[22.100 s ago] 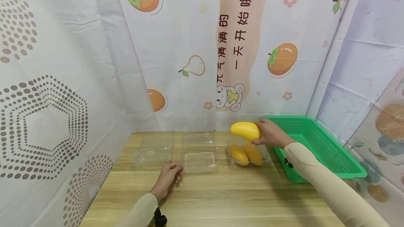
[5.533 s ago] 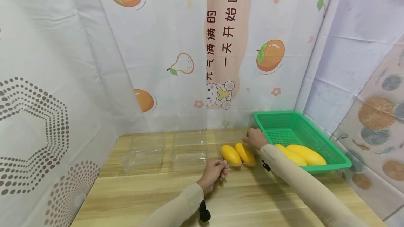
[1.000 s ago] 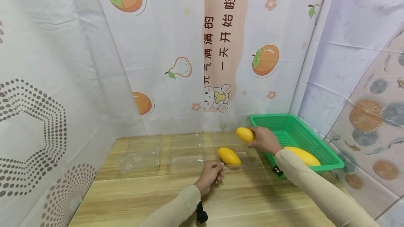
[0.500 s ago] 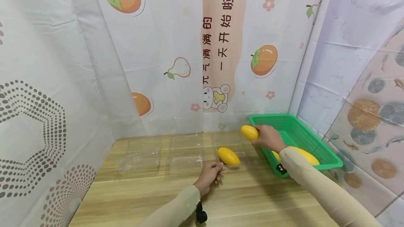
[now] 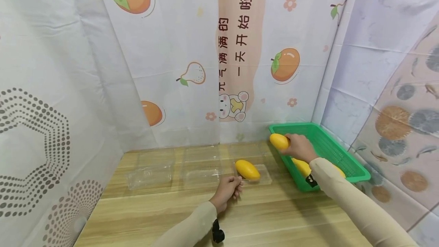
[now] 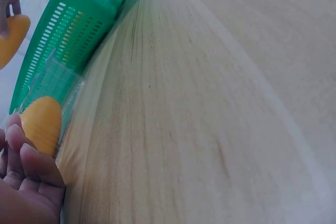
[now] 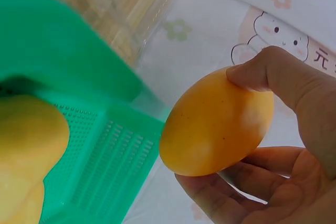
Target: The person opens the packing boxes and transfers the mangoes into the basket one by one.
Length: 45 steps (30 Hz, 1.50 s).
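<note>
My right hand (image 5: 299, 147) grips a yellow mango (image 5: 279, 141), raised at the left rim of the green basket (image 5: 356, 163). In the right wrist view, the thumb lies on one side of the mango (image 7: 210, 124) and the fingers bend beneath the other. One more mango (image 5: 247, 170) lies in the rightmost clear plastic box (image 5: 265, 174). By that box's front left corner rests my left hand (image 5: 226, 190), fingers loosely curled, fingertips close to the mango (image 6: 42, 125) in the left wrist view. Several mangoes (image 7: 26, 150) lie in the basket, partly hidden by my right sleeve.
Two more clear plastic boxes, a middle one (image 5: 202, 174) and a left one (image 5: 149, 175), stand on the wooden table (image 5: 164, 212) with their lids raised toward the back. Printed curtains (image 5: 192, 98) enclose the table at the back and both sides.
Earlier, two mangoes lay in the right box; one is now in my right hand, which has moved right toward the basket over the last second. The left hand has stayed still.
</note>
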Tool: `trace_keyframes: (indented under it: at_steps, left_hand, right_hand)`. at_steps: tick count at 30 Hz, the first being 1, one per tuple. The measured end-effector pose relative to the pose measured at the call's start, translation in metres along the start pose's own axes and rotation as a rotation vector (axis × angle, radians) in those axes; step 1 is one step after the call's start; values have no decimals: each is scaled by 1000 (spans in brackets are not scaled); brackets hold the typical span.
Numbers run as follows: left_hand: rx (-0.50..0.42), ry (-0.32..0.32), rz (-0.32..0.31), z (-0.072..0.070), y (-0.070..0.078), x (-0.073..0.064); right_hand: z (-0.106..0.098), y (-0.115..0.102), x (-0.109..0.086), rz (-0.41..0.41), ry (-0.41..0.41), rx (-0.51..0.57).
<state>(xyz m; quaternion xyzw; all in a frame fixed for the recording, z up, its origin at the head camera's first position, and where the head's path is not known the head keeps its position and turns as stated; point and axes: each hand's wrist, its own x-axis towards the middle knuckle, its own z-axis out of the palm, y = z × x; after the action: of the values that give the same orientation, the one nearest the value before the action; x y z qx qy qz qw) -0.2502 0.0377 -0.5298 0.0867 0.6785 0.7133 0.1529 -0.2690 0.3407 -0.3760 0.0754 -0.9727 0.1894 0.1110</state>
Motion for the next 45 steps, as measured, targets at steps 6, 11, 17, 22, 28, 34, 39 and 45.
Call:
trace_keyframes:
  at_steps: [6,11,17,22,28,34,39,45]
  left_hand:
    - [-3,5,-2,-1,2,0]
    - [-2,10,-2,-1,4,-1]
    - [0,12,-2,-1,3,-1]
    - [4,14,-6,-1,2,-1]
    - [4,12,-10,-1,1,-1]
    - [7,13,-13,-1,-2,1]
    - [4,13,-18,-1,-3,2]
    - [2,11,-17,0,-2,1]
  right_hand:
    - [-8,12,0,20,4,-10]
    - [-11,24,-1,47,2,-25]
    - [-13,38,-1,74,-15,-28]
    - [-16,49,-2,91,-22,-29]
    - [-21,60,-5,100,-31,-34]
    - [-23,72,-5,116,-44,-39]
    - [-26,80,-6,124,-37,-47]
    - [-28,93,-8,148,-41,-28]
